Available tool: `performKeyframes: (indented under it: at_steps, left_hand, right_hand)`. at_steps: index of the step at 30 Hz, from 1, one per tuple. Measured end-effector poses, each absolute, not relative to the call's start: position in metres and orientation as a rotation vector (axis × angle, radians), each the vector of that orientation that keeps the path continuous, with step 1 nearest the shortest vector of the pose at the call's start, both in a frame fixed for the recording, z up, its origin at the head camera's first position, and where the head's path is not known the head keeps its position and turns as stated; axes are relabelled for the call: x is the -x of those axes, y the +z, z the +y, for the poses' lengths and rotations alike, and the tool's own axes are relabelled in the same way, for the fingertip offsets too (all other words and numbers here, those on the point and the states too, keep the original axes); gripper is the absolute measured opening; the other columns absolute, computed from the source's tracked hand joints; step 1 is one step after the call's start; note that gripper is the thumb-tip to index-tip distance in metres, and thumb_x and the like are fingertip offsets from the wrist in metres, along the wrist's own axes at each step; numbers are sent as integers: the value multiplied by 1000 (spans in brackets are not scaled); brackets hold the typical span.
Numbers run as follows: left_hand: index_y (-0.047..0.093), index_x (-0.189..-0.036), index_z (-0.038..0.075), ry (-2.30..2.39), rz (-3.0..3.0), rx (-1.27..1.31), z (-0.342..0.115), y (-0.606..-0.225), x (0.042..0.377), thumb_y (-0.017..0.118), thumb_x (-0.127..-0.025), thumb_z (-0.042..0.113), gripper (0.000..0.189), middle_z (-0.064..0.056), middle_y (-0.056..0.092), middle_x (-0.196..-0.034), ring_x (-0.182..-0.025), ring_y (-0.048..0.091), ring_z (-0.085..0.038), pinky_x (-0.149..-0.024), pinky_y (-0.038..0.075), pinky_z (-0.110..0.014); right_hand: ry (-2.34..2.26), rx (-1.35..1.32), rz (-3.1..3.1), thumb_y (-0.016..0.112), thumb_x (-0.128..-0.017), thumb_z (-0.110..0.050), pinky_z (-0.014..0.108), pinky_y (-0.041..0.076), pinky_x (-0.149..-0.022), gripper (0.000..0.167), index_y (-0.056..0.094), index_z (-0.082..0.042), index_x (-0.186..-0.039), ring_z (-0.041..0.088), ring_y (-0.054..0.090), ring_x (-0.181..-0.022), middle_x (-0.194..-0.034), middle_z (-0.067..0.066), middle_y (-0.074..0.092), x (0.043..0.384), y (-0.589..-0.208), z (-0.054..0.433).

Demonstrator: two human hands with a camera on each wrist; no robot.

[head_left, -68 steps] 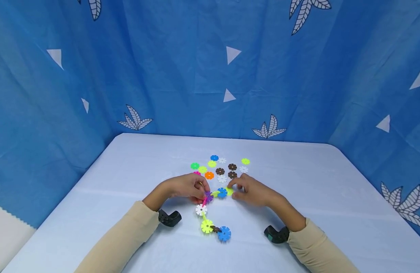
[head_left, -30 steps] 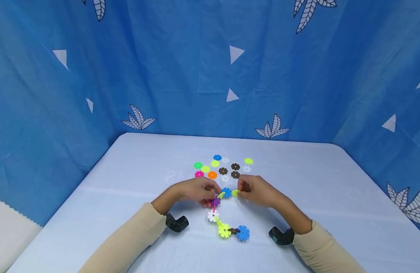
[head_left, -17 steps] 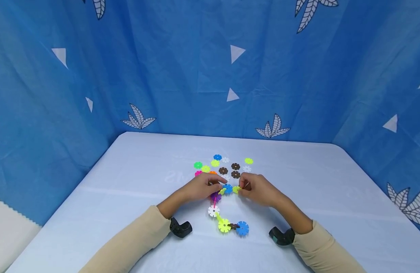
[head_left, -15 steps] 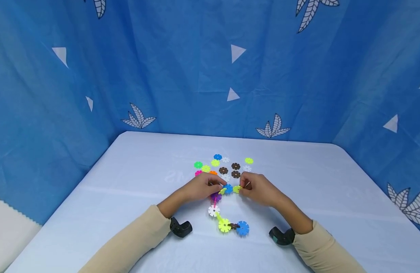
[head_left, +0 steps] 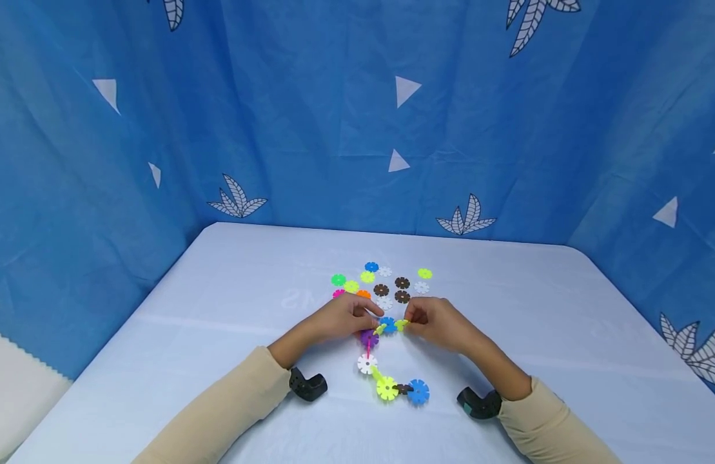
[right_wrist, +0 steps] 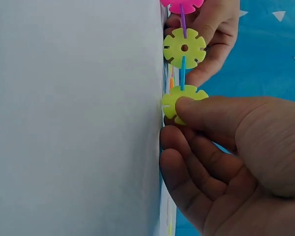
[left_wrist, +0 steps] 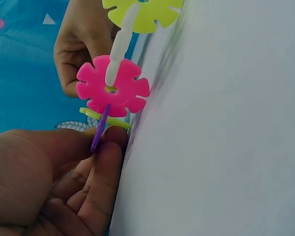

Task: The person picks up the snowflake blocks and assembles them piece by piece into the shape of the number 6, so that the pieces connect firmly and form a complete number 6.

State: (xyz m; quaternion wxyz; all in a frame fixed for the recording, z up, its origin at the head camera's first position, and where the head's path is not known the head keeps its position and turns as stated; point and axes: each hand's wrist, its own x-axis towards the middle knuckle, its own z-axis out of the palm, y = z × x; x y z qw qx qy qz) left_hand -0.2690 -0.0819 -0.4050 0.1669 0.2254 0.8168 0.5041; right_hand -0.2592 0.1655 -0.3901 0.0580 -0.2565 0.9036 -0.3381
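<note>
A curved chain of slotted plastic discs lies between the hands in the head view, from a blue disc through a white disc to a blue disc near its far end. My left hand pinches the purple disc, which is slotted into a pink disc. My right hand pinches the yellow-green end disc, its thumb over the face. Between the held pieces stand another yellow-green disc and the blue one, seen edge-on in the right wrist view.
Loose discs lie flat behind the hands, among them a green disc, a brown disc and a yellow-green disc. A white cloth covers the table. Blue curtain hangs behind it. Black wrist devices sit at both cuffs.
My right fingers, spread at the yellow-green end disc earlier, now pinch it. The left hand has shifted right along the chain. The chain's near end has swung right.
</note>
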Motion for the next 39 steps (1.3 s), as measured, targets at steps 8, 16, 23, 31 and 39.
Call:
performKeyframes:
  at_steps: [8,16,23,31,39]
  left_hand:
    - [77,-110,8,1458,2322,-650,-80,-409,268,71,-94,6,18,2,74,-88,-78,65,-12,-70,51,-26]
    - [77,-107,6,1497,2320,-640,-79,-412,269,72,-93,5,15,1,74,-89,-76,64,-13,-68,52,-26]
    - [79,-104,5,1533,2316,-647,-77,-411,269,72,-92,3,14,0,74,-91,-79,64,-12,-71,53,-26]
    - [79,-101,4,1554,2307,-659,-76,-413,271,73,-91,2,12,-1,75,-92,-80,64,-12,-71,53,-25]
    - [76,-105,7,1472,2320,-650,-78,-417,273,70,-95,7,12,1,72,-89,-79,64,-14,-72,54,-27]
  right_hand:
    - [-1014,776,2741,77,-88,0,27,52,-66,16,66,-10,-83,13,58,-72,-79,-6,65,257,-391,164]
    - [-916,762,2790,79,-88,-5,27,49,-64,16,69,-14,-80,14,55,-69,-74,-9,63,257,-389,162]
    - [-853,847,2855,80,-86,-2,27,45,-60,19,70,-16,-76,13,51,-64,-68,-9,60,254,-384,158]
    - [-846,884,2874,81,-84,0,27,45,-58,20,70,-15,-75,12,51,-63,-68,-9,61,254,-382,156]
    - [-926,832,2795,79,-86,-2,25,48,-62,12,71,-10,-82,11,54,-66,-72,-7,62,255,-387,159]
